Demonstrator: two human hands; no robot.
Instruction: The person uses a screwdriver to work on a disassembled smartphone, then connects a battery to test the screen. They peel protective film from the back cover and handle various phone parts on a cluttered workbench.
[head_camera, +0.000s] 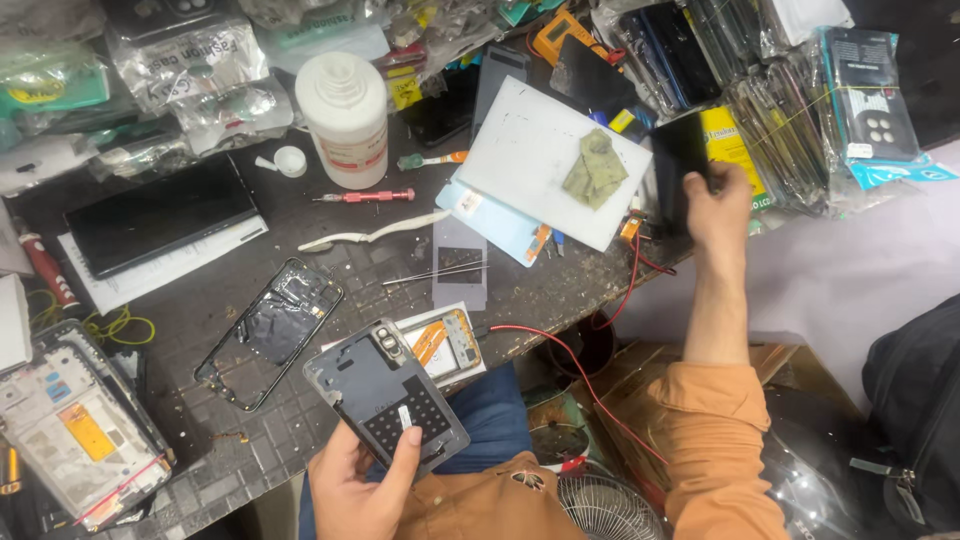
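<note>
Grey phone back cover (385, 395), camera cut-out at its upper end and a dotted dark patch near the lower end, held tilted above the bench edge. Thin black phone panel (680, 155), upright and gripped at its lower edge, beside the white board.

Person's wearing an orange long-sleeve shirt, and the right sleeve (712, 440) at the lower right of the frame is pushed up, bunching in soft folds and leaving the forearm bare up to the right hand (718, 205). More of the same orange fabric runs along the bottom centre, with a small dark button on it, and a bit of blue trouser leg (500, 410) peeks out above it. The left hand (362, 482) at the bottom is bare too, no rings, watch or gloves showing on either one.
</note>
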